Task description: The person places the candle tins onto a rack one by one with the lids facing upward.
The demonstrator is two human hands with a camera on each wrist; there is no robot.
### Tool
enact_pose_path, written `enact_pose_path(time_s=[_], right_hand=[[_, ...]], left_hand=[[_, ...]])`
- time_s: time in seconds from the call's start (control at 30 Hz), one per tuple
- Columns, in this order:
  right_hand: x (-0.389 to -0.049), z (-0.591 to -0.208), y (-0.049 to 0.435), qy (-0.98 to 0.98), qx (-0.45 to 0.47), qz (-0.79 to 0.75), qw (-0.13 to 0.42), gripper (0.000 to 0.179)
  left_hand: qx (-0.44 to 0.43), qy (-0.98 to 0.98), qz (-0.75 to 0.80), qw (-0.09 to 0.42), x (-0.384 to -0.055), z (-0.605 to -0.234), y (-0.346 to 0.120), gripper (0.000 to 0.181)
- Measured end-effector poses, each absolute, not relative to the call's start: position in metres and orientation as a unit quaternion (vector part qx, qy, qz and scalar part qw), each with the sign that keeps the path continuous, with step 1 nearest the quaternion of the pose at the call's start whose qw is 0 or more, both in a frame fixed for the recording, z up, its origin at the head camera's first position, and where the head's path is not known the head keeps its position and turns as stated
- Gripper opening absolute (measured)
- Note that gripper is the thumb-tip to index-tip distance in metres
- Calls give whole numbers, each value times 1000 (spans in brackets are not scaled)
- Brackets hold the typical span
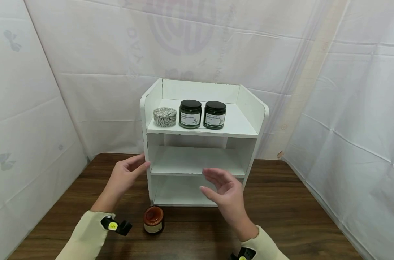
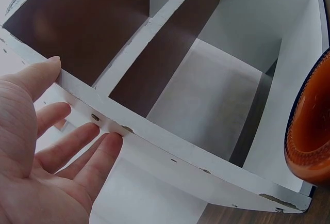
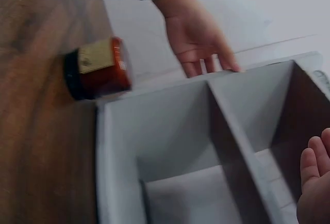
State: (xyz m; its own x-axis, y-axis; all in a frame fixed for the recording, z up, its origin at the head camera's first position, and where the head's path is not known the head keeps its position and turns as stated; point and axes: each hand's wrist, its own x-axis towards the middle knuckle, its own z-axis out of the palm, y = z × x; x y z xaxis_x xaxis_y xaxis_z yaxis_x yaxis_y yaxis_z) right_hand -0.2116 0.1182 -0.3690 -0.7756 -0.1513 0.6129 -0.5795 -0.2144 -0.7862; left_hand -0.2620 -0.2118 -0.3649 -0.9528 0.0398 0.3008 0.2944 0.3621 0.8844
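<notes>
A white shelf unit [image 1: 197,172] stands on the table with its open front towards me. My left hand [image 1: 123,175] is at its left side panel, and in the left wrist view the thumb touches the front edge while the fingers lie along the outer face. My right hand [image 1: 227,195] is raised in front of the lower shelves, fingers loosely bent and holding nothing. On the table by the unit's front left corner sits an amber glass jar [image 1: 153,220] with a pale label, its dark end downwards.
Two dark green candle jars [image 1: 190,115] with black lids stand on the top shelf. Left of them is a round patterned tin [image 1: 165,117]. White cloth [image 1: 96,94] hangs behind and at both sides of the wooden table [image 1: 281,206].
</notes>
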Motion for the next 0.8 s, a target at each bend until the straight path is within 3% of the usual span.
enact_pose_path(time_s=[0.8], right_hand=[[-215, -442, 85, -627, 270, 728, 60, 47]], left_hand=[[-96, -819, -555, 110, -263, -365, -212, 61]])
